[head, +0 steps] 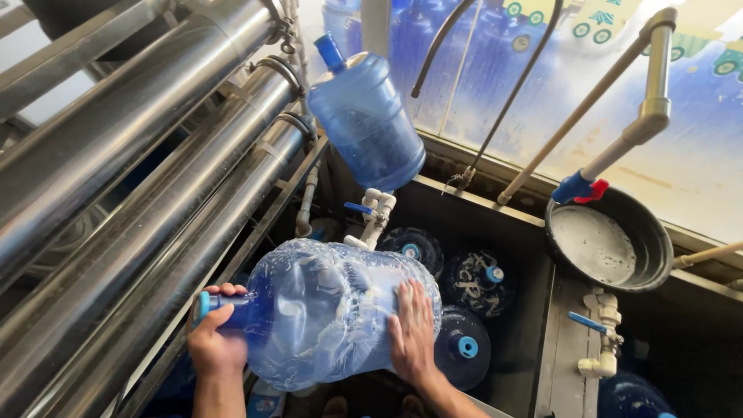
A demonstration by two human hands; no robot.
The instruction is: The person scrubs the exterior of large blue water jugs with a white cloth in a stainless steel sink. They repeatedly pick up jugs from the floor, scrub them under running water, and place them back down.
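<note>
I hold a large clear-blue water jug (325,310) on its side, with foamy water sloshing inside it. My left hand (215,340) grips the jug's neck just behind its blue cap (201,304). My right hand (412,333) lies flat, fingers spread, against the jug's bottom end. A second big blue jug (368,120) with a blue cap sits tilted on a white pipe fitting (375,217) just beyond.
Long steel cylinders (131,178) run along the left. Several capped jugs (472,310) stand in the dark trough below. A black basin (611,244) sits at right under a white pipe with a blue valve (576,188). Another valve (600,333) is lower right.
</note>
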